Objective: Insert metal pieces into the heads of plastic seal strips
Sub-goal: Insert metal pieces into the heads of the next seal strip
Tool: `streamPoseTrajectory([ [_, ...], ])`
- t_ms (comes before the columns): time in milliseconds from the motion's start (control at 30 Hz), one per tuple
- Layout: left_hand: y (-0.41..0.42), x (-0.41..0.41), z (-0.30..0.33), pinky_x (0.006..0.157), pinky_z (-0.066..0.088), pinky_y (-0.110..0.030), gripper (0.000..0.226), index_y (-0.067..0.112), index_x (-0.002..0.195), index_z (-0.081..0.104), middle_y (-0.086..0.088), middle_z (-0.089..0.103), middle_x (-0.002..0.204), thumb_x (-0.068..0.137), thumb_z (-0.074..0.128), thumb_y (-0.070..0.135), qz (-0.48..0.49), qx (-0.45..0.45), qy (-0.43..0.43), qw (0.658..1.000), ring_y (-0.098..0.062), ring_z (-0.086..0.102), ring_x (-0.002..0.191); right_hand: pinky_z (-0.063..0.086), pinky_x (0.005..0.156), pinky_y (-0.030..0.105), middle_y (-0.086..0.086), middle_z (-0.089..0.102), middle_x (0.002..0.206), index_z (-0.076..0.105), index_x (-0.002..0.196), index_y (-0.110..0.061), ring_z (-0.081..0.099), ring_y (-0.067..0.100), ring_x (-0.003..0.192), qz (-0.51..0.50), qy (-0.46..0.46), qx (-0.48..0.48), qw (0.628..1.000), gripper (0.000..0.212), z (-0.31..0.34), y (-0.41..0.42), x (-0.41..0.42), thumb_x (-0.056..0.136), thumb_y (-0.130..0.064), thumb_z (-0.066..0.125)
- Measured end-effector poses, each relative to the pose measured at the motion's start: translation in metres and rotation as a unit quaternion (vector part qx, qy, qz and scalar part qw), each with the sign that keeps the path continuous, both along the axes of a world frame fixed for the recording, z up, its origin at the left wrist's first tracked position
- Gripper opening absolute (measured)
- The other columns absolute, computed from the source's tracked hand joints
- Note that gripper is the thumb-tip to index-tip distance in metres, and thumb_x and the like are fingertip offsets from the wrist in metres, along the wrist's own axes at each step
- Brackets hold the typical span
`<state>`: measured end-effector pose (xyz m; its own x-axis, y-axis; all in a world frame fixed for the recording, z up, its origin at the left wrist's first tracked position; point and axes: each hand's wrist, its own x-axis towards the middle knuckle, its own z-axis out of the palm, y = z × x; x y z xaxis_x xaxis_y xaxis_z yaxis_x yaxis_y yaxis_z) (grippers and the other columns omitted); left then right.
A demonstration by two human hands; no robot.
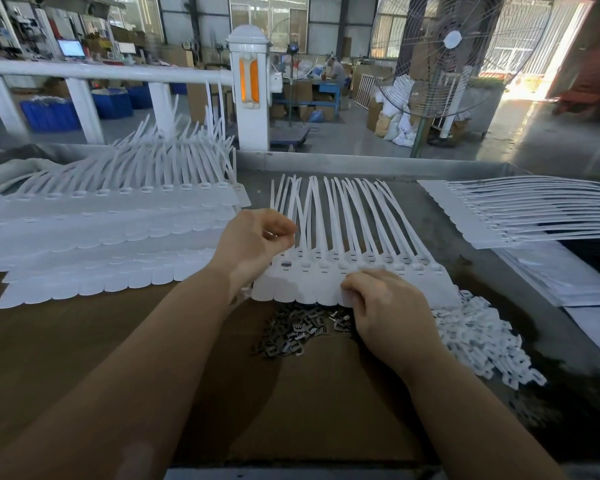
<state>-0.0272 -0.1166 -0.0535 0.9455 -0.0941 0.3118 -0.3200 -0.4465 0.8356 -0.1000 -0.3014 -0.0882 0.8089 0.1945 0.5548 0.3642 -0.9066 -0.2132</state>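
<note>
Finished white plastic seal strips lie stacked at left, clear of the work. The left hand, fingers curled, pinches something hidden over the joined white strip row. The right hand grips its lower edge, just beyond the grey metal pieces heaped on the surface.
</note>
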Motion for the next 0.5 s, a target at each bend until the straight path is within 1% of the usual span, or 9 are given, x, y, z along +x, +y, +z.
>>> streamPoseTrajectory([
  [67,-0.004,-0.006,0.001,0.069,0.046,-0.015,0.014,0.027,0.079,0.069,0.011,0.069,0.078,0.081,0.072,0.014,-0.027,0.008,-0.002,1.0,-0.003,0.061,0.073,0.05,0.062,0.035,0.005,0.067,0.076,0.068,0.079,-0.007,0.06,0.025,0.071,0.0,-0.001,0.001,1.0,0.011,-0.001,-0.001,0.001,0.078,0.001,0.062],
  [133,-0.008,-0.012,0.0,0.066,0.044,-0.008,0.013,0.03,0.077,0.07,0.017,0.067,0.076,0.081,0.072,0.018,-0.065,0.071,-0.011,0.995,0.004,0.058,0.07,0.049,0.063,0.034,0.005,0.067,0.077,0.068,0.08,-0.008,0.06,0.025,0.072,-0.002,-0.001,0.004,1.0,0.01,-0.002,-0.001,0.001,0.08,-0.001,0.061],
  [233,-0.011,-0.023,-0.004,0.066,0.04,-0.004,0.016,0.036,0.075,0.067,0.024,0.062,0.077,0.081,0.071,0.022,-0.12,0.161,-0.016,0.98,0.01,0.053,0.073,0.048,0.063,0.033,0.005,0.067,0.077,0.068,0.081,-0.008,0.06,0.025,0.072,-0.005,-0.007,0.009,1.0,0.009,-0.002,-0.001,0.001,0.081,-0.003,0.061],
  [333,-0.012,-0.031,-0.008,0.065,0.038,-0.006,0.02,0.039,0.072,0.065,0.021,0.06,0.078,0.08,0.072,0.022,-0.163,0.2,-0.028,0.966,0.006,0.052,0.076,0.046,0.062,0.03,0.004,0.067,0.075,0.068,0.08,-0.009,0.061,0.024,0.07,-0.003,-0.015,0.013,1.0,0.012,-0.003,-0.001,0.001,0.081,-0.006,0.057],
  [400,-0.014,-0.034,-0.011,0.067,0.038,-0.007,0.014,0.036,0.075,0.069,0.016,0.059,0.082,0.08,0.072,0.022,-0.185,0.221,-0.042,0.957,0.001,0.052,0.079,0.045,0.062,0.028,0.003,0.067,0.074,0.068,0.079,-0.01,0.061,0.023,0.07,-0.005,-0.012,0.014,1.0,0.015,-0.002,-0.001,0.001,0.078,-0.006,0.053],
  [500,-0.017,-0.036,-0.015,0.07,0.041,-0.011,0.01,0.03,0.084,0.074,0.013,0.059,0.089,0.081,0.071,0.021,-0.198,0.236,-0.038,0.951,-0.003,0.053,0.081,0.048,0.063,0.032,0.003,0.067,0.075,0.068,0.078,-0.01,0.061,0.024,0.072,-0.005,-0.006,0.016,1.0,0.016,-0.003,-0.002,0.002,0.076,0.002,0.058],
])
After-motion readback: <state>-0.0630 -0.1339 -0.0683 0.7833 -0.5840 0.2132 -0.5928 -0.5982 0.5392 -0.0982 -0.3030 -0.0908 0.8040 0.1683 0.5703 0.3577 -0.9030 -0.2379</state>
